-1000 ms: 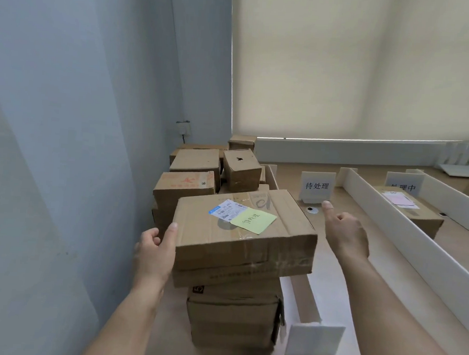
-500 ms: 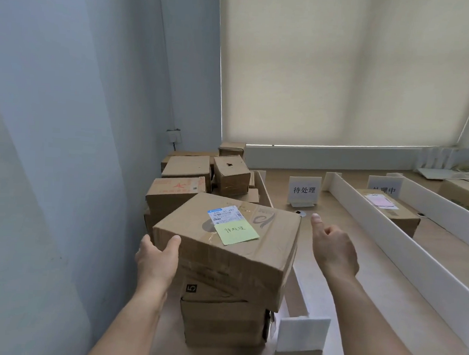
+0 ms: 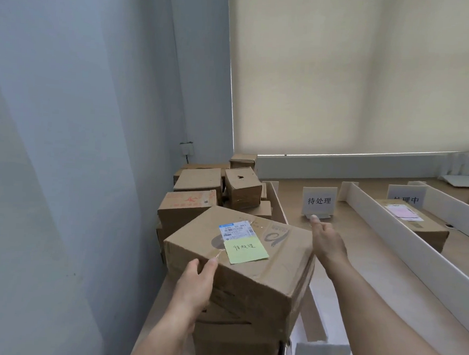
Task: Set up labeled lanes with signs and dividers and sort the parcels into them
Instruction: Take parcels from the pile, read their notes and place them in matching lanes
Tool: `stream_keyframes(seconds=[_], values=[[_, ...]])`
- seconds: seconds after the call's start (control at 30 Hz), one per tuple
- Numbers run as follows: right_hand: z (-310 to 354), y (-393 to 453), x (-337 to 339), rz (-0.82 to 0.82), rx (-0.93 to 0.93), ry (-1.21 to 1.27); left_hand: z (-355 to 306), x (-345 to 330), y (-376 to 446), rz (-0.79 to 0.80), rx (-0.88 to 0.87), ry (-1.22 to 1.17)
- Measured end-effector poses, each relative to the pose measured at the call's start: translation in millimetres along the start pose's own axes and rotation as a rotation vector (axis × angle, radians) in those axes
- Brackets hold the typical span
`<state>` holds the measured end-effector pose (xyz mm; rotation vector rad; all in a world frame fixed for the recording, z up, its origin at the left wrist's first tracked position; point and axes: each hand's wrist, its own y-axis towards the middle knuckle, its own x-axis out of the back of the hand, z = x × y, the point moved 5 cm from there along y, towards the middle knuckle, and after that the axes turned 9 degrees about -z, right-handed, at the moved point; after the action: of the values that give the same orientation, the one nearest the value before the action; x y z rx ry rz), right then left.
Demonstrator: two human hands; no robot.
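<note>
Both hands clamp one cardboard parcel [image 3: 239, 262] between them: the left hand [image 3: 196, 282] grips its near corner with the thumb lying on top, and the right hand [image 3: 326, 244] holds the far right side, its fingers hidden behind the box, thumb pointing away. Held from opposite sides, the parcel sits turned corner-on above the box stack [image 3: 240, 339] under the left hand, probably to swing it rightward over the low white divider [image 3: 279, 204]. Beyond the right hand stretches the lane with the sign reading 待处理 [image 3: 319, 201], just past the right thumb. Between the hands, on the parcel's top, a green sticky note [image 3: 245, 250] carries handwriting that seems to match, which would explain that destination; a shipping label [image 3: 235, 230] touches its upper edge.
</note>
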<state>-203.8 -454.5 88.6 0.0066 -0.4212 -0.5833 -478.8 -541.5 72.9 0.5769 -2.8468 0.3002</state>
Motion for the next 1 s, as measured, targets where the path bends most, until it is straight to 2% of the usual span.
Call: stream_keyframes(seconds=[0.07,0.1,0.17,0.23,0.37,0.43,0.53,0.63,0.8,0.9,1.0], values=[[1,-1,17,-0.103,-0.036,-0.032,-2,9,7,-0.017,-0.024,0.033],[2,-2,20,-0.094,-0.063,0.000,-2,14,11,-0.037,-0.020,0.031],[6,-8,21,-0.007,-0.130,0.035,-3,24,20,-0.087,0.002,-0.004],[13,-18,14,0.149,-0.153,-0.038,-2,30,24,-0.111,0.049,-0.021],[32,-41,-4,0.445,-0.135,-0.261,3,23,26,-0.038,0.127,0.029],[38,-51,-11,0.514,-0.073,-0.343,2,20,22,0.005,0.127,0.012],[48,-65,-14,0.561,0.002,-0.315,-1,21,23,0.002,0.076,-0.010],[57,-72,-10,0.522,0.093,-0.225,-9,28,24,0.014,-0.004,-0.087],[66,-76,-3,0.319,0.293,-0.039,-20,38,29,0.022,-0.254,-0.078],[56,-85,-3,0.238,0.367,-0.070,-18,40,30,0.035,-0.300,-0.036],[45,-96,-6,0.225,0.362,-0.071,-16,40,22,0.036,-0.309,-0.020]])
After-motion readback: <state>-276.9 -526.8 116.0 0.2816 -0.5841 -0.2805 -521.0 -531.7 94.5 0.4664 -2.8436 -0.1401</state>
